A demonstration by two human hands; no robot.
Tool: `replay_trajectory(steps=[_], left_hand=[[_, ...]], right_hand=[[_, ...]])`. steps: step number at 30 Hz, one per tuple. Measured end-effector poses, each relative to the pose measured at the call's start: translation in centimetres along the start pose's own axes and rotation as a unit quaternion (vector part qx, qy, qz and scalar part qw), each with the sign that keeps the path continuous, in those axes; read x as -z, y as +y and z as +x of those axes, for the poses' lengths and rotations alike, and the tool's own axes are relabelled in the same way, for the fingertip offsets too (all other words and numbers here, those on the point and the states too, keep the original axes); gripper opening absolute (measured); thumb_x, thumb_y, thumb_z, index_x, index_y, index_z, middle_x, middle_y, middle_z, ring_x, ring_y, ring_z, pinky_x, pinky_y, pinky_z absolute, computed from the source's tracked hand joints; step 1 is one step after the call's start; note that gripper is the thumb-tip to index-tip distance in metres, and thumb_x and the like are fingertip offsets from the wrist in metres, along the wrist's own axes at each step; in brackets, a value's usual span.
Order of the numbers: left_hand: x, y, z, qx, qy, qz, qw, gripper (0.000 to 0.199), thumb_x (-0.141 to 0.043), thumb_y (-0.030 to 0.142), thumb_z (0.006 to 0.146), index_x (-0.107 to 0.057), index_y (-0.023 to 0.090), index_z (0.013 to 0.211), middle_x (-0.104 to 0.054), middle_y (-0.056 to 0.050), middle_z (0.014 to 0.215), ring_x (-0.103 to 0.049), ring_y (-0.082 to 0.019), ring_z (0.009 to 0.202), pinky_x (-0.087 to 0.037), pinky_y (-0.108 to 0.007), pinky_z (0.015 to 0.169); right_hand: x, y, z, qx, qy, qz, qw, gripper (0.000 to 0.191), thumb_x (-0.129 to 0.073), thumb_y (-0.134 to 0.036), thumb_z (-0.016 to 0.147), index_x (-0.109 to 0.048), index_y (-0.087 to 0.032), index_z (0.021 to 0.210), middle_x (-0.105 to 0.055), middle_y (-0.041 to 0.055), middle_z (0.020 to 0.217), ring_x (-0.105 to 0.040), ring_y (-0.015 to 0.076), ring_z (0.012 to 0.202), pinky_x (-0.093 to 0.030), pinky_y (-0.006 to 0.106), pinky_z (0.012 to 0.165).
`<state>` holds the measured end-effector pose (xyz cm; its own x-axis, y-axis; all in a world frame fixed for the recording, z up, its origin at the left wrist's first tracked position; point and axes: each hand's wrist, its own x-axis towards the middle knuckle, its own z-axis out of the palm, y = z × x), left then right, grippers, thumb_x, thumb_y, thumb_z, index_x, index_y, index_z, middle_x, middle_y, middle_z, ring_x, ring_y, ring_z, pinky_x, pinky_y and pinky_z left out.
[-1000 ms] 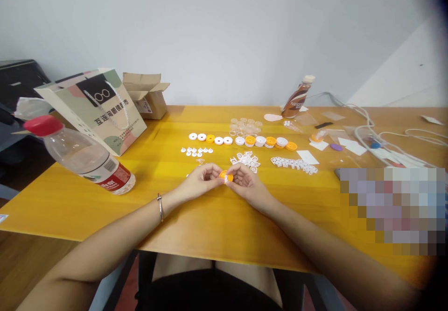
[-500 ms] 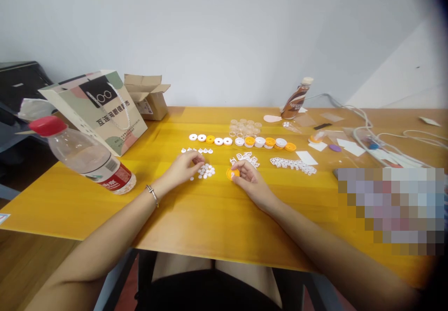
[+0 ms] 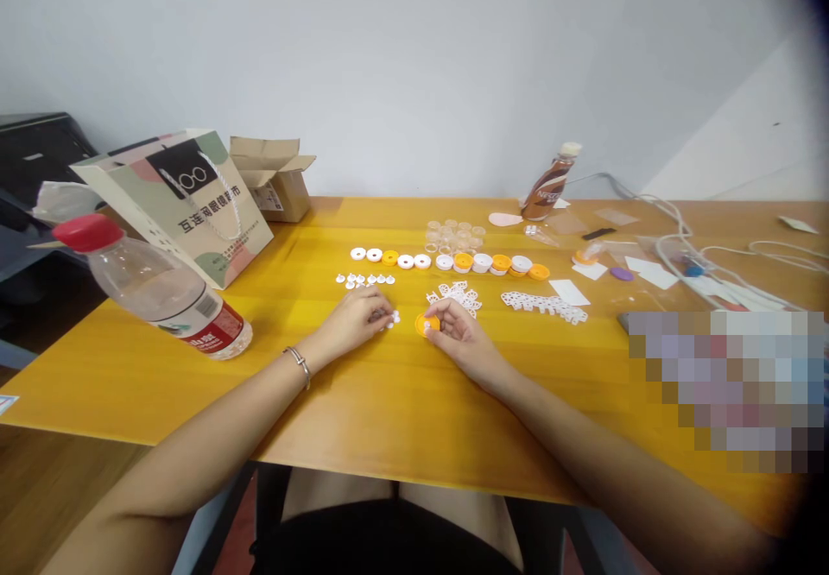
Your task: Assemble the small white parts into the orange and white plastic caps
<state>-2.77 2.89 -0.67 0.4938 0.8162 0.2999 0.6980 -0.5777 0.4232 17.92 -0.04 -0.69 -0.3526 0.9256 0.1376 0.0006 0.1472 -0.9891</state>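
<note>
My right hand (image 3: 463, 339) grips an orange disc (image 3: 427, 325) with a small white piece at its centre. My left hand (image 3: 360, 323) is over the pile of small white discs (image 3: 395, 319), most of which it hides. Its fingers are drawn together, and whatever lies between the tips is too small to make out. Behind the left hand are small white pegged pieces (image 3: 371, 280). A row of white and orange round parts (image 3: 463, 262) crosses the table further back. White openwork pieces (image 3: 461, 295) lie just behind the right hand.
Clear round cups (image 3: 457, 236) stand behind the row. At left are a large bottle (image 3: 174, 290), a paper bag (image 3: 194, 204) and a cardboard box (image 3: 285, 191). Rightward lie an openwork strip (image 3: 544, 304), a brown bottle (image 3: 549, 185), cards (image 3: 651, 272) and cables (image 3: 673, 221).
My left hand has moved right and slightly nearer, over the small white discs, uncovering pegged pieces behind it. The orange disc in my right hand has shifted slightly left.
</note>
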Motion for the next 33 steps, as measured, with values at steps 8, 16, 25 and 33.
replay_trajectory(steps=[8, 16, 25, 33], left_hand=[[0.4, 0.6, 0.0, 0.024, -0.025, -0.022, 0.999, 0.009, -0.054, 0.022, 0.074, -0.061, 0.017, 0.079, -0.057, -0.003, 0.079, -0.052, -0.013, 0.075, -0.041, -0.025, 0.071], [0.6, 0.6, -0.1, 0.041, -0.048, -0.030, 0.998, 0.008, -0.058, 0.021, 0.069, -0.060, 0.017, 0.074, -0.058, -0.002, 0.075, -0.051, -0.013, 0.071, -0.040, -0.024, 0.068], [1.8, 0.5, 0.0, 0.021, -0.026, -0.010, 0.999, 0.012, -0.049, 0.020, 0.077, -0.059, 0.017, 0.083, -0.059, -0.003, 0.081, -0.053, -0.013, 0.077, -0.040, -0.025, 0.073], [2.3, -0.9, -0.1, 0.036, -0.052, 0.032, 0.997, 0.013, -0.052, 0.024, 0.077, -0.060, 0.018, 0.086, -0.059, -0.004, 0.082, -0.054, -0.015, 0.077, -0.041, -0.026, 0.072]], right_hand=[[-0.2, 0.0, -0.1, 0.004, -0.014, -0.008, 1.000, 0.015, -0.056, -0.027, 0.073, -0.046, -0.023, 0.083, -0.048, -0.0018, 0.076, -0.047, 0.0109, 0.070, -0.038, 0.024, 0.065], [-0.2, 0.3, -0.1, 0.011, -0.029, -0.016, 0.999, 0.014, -0.055, -0.028, 0.074, -0.047, -0.022, 0.085, -0.049, -0.0014, 0.078, -0.048, 0.0106, 0.071, -0.039, 0.024, 0.065], [-0.1, 0.0, -0.2, 0.007, -0.035, -0.008, 0.999, 0.014, -0.054, -0.026, 0.074, -0.047, -0.022, 0.085, -0.047, -0.0018, 0.078, -0.046, 0.0101, 0.071, -0.038, 0.023, 0.065], [-0.2, -0.1, -0.2, 0.010, -0.037, -0.013, 0.999, 0.013, -0.053, -0.027, 0.075, -0.047, -0.022, 0.085, -0.046, -0.0011, 0.080, -0.046, 0.0104, 0.070, -0.038, 0.024, 0.064]])
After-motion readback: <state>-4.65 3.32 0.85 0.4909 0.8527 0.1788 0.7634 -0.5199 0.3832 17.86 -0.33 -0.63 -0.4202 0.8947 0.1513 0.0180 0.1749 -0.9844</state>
